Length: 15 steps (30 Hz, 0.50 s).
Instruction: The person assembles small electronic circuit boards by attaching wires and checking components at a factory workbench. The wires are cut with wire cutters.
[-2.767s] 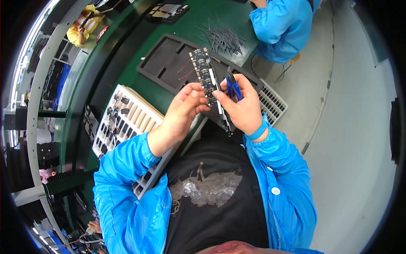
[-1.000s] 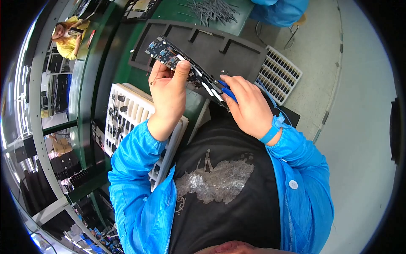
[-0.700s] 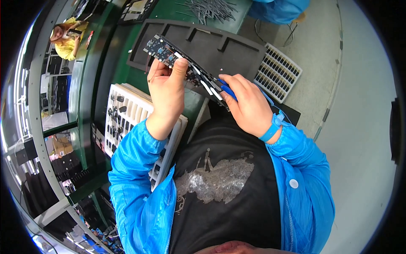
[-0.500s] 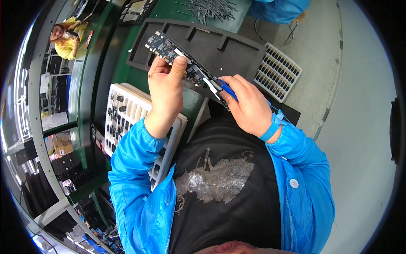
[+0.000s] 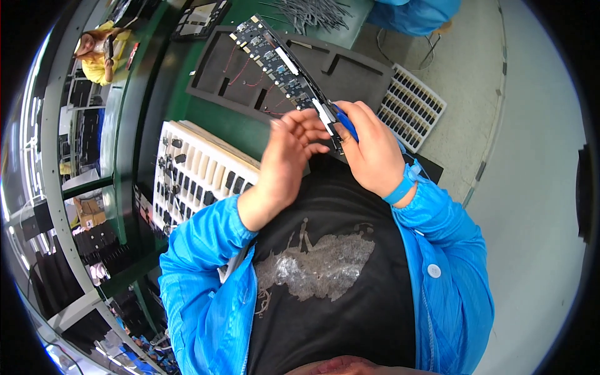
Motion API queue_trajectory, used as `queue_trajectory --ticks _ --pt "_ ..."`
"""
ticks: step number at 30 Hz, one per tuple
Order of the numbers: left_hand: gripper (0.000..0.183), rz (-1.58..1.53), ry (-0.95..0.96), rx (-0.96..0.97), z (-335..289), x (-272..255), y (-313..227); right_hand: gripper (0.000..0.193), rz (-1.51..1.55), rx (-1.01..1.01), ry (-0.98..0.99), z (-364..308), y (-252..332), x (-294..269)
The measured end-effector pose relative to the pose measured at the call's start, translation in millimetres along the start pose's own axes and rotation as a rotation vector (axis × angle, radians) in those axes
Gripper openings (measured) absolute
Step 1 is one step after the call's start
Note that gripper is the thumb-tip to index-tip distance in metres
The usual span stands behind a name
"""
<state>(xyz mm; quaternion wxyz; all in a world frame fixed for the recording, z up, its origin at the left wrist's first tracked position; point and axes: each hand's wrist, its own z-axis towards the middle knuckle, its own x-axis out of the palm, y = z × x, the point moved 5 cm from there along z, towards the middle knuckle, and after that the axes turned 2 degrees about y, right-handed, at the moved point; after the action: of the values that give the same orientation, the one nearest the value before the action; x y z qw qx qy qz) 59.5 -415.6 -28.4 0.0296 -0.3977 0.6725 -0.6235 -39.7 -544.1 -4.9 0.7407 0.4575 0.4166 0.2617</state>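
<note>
A long, dark circuit board (image 5: pixel 275 65) with white strips and thin red wires is held up at a slant over the bench edge. My right hand (image 5: pixel 378 156) grips its near end, thumb on the front and fingers behind. Tucked in the same hand is a blue-handled tool (image 5: pixel 347 125), whose working end is hidden. My left hand (image 5: pixel 284 153) is open beside the board's lower part, its fingers apart and slightly curled. Whether those fingertips touch the board I cannot tell. Around my right wrist sits a blue strap (image 5: pixel 400 190).
Beneath the board lies a dark grey compartmented tray (image 5: pixel 369 75). White trays of small black parts stand at the left (image 5: pixel 209 162) and right (image 5: pixel 415 106). Dark cable ties (image 5: pixel 306 14) are heaped at the back. A person in yellow (image 5: pixel 97 59) is far left; a blue-clothed person (image 5: pixel 412 14) is beyond.
My left hand has let go of the board's far part and moved down toward its near end, its fingers opening. The board has tilted more upright, bringing the red wires into sight.
</note>
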Motion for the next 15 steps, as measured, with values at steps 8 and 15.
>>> queue_trajectory --ticks 8,15 --pt "0.046 0.075 -0.096 0.278 17 -13 -28 0.025 0.087 -0.007 0.018 -5 7 1" --pt "0.024 0.263 -0.013 0.265 26 -15 -62 0.025 0.045 -0.034 0.042 -7 5 4"
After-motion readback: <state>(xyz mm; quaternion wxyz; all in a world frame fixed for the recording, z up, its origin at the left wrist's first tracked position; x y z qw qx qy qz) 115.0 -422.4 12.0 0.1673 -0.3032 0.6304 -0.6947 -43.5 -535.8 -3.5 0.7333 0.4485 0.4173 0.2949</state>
